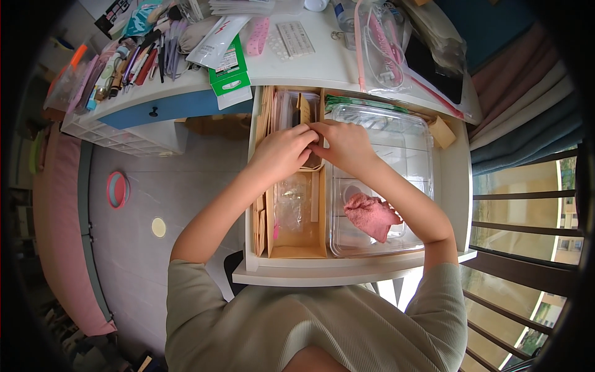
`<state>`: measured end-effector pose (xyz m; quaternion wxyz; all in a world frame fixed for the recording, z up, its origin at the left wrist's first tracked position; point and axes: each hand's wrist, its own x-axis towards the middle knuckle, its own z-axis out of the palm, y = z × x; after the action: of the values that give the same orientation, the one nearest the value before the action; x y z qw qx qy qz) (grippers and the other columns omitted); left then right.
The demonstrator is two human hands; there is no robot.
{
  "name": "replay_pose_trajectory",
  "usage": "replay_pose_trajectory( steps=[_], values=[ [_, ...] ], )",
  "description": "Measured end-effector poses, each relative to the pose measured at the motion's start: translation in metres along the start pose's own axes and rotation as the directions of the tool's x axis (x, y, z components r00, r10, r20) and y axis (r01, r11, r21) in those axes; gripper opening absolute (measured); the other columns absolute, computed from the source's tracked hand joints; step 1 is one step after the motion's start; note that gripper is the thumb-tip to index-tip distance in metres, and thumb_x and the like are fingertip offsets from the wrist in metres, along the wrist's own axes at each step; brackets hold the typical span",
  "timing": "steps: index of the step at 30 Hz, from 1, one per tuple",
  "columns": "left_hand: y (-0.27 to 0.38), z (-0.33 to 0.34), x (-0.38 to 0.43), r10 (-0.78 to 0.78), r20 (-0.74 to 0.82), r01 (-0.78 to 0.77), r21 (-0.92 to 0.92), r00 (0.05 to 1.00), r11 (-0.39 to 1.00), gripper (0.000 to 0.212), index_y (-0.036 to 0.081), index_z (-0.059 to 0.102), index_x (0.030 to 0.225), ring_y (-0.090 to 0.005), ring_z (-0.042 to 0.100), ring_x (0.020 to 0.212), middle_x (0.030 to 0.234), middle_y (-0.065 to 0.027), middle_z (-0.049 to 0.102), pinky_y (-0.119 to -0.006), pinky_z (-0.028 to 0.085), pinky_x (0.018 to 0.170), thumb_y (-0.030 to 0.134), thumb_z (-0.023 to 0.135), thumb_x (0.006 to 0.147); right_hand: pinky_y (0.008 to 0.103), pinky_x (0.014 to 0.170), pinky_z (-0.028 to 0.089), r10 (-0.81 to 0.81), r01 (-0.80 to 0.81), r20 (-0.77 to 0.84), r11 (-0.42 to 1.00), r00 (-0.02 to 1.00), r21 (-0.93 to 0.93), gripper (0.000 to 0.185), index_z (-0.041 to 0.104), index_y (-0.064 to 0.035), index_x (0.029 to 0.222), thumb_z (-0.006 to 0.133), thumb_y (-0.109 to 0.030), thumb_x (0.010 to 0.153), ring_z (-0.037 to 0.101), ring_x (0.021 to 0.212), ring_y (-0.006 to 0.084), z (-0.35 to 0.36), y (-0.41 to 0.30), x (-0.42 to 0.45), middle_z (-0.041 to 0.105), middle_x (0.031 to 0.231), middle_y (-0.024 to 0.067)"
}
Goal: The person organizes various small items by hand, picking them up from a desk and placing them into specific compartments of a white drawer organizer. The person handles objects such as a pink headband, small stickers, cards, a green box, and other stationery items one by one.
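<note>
My left hand [289,148] and my right hand [343,142] meet over the left half of an open white drawer [453,195]. Their fingers are bent together, hiding whatever may be between the fingertips. Just behind them a brown kraft-paper flap [304,110] stands up among clear plastic items [284,111]. Below the fingers, a dark-bottomed compartment shows in part. Nearer my body is a kraft-paper box [297,252] with clear plastic packaging [294,204] in it. Under my right forearm sits a clear plastic container [335,218], with a crumpled pink cloth [372,216] on it.
Kraft envelopes [259,228] line the drawer's left side. Pens and brushes [135,65], a green box [230,69] and a clear pouch with a white cable [386,56] crowd the white desk [325,65]. A barred window [520,209] is at right.
</note>
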<state>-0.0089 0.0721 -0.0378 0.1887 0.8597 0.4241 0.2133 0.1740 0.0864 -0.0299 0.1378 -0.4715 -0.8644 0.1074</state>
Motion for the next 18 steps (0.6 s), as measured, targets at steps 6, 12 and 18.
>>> replay_pose_trajectory(
  steps=[6,12,18],
  values=[
    [-0.006,0.006,-0.001,0.037,0.018,-0.037,0.032,0.999,0.999,0.022,0.005,0.065,0.104,-0.0295,0.064,0.09,0.105,-0.008,0.063,-0.041,0.054,0.077,0.013,0.06,0.084,0.0393,0.063,0.053,0.009,-0.009,0.016,1.0,1.0,-0.002,0.03,0.067,-0.013,0.101,0.073,-0.024,0.074,0.067,0.076,0.0284,-0.003,0.001,-0.003,0.069,0.087,0.0051],
    [0.001,-0.002,0.002,0.002,0.056,-0.004,0.038,0.998,0.999,0.024,0.005,0.066,0.105,-0.0288,0.064,0.092,0.103,-0.0075,0.064,-0.041,0.054,0.077,0.014,0.061,0.084,0.039,0.065,0.054,-0.028,0.03,-0.05,0.998,0.998,0.047,0.031,0.068,-0.0135,0.107,0.071,-0.022,0.078,0.067,0.08,0.0281,-0.003,0.006,-0.011,0.068,0.102,0.0028],
    [0.004,-0.014,0.007,0.06,-0.003,-0.059,0.116,0.998,0.991,0.026,0.006,0.064,0.11,-0.0321,0.063,0.092,0.107,-0.0093,0.064,-0.04,0.052,0.081,0.015,0.063,0.085,0.0369,0.064,0.054,-0.057,0.077,-0.165,0.99,0.985,0.121,0.026,0.068,-0.014,0.106,0.069,-0.018,0.081,0.067,0.075,0.0281,-0.016,0.013,-0.02,0.067,0.111,0.0021]
  ],
)
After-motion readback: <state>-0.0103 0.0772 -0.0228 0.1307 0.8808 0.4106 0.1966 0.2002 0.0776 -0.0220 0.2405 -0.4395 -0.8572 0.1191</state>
